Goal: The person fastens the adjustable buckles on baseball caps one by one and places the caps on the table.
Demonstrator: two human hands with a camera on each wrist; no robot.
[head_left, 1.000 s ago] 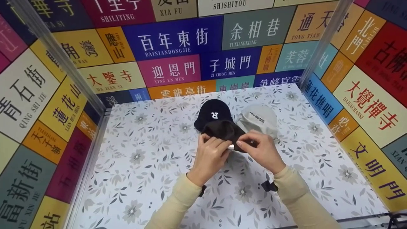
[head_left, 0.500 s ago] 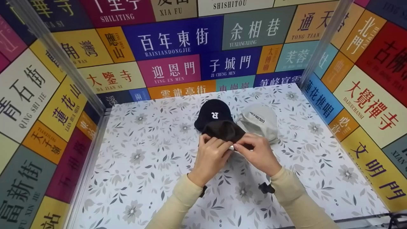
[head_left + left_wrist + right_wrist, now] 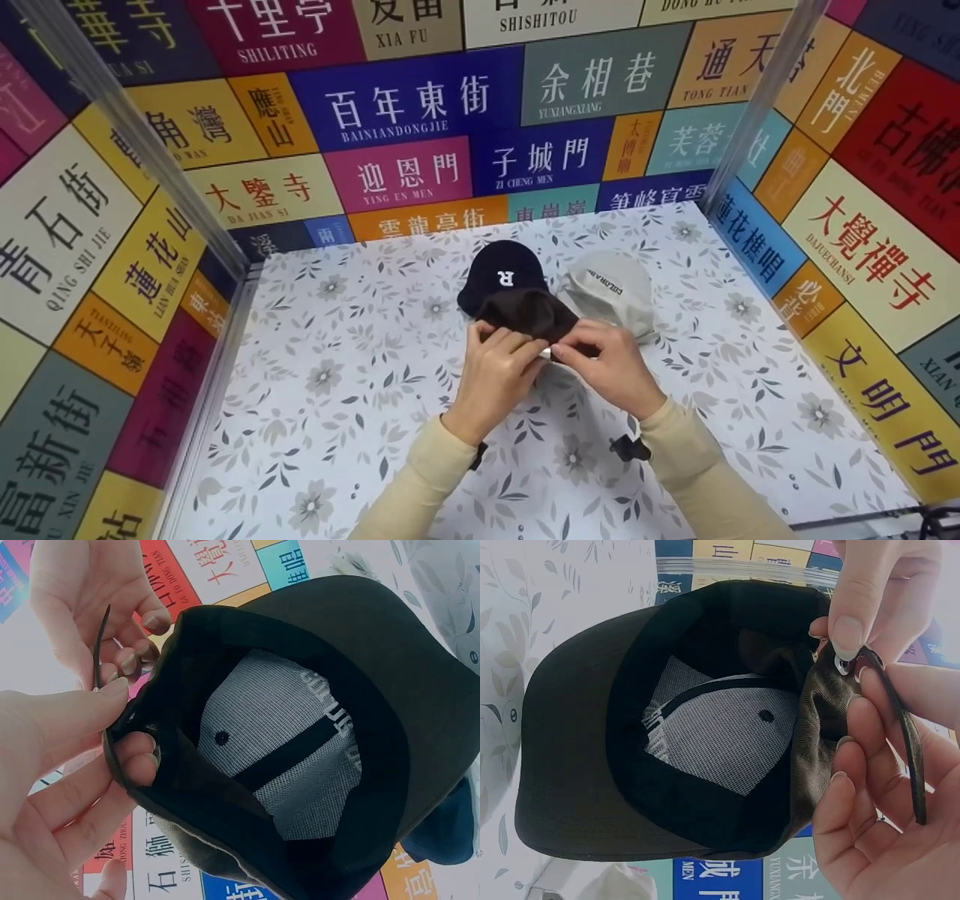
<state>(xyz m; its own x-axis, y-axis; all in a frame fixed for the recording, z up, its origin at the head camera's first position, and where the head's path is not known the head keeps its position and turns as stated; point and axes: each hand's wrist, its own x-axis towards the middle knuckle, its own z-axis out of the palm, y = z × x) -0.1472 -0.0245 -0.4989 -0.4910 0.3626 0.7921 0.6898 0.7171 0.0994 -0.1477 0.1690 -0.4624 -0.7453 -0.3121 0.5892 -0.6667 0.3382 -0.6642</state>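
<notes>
Both hands work at the back of a dark brown baseball cap (image 3: 529, 309), whose mesh-lined inside shows in both wrist views. My left hand (image 3: 495, 375) pinches the cap's back edge beside a small metal buckle (image 3: 843, 664), thumb on one side and fingers inside the band. Close against it, my right hand (image 3: 611, 369) pinches the narrow dark strap (image 3: 904, 731) near the buckle. The strap's free end sticks out past the right fingers. How far the strap passes through the buckle is hidden by the fingertips.
A navy cap (image 3: 499, 266) with a white letter sits just behind the brown cap. To its right lies an off-white cap (image 3: 611, 289) with dark lettering. The flower-patterned table (image 3: 322, 420) is bounded by sign-printed walls (image 3: 409, 97).
My right hand has come left toward the left hand, its fingertips closing in on the buckle area. The left hand has barely moved. The head view has tilted slightly upward.
</notes>
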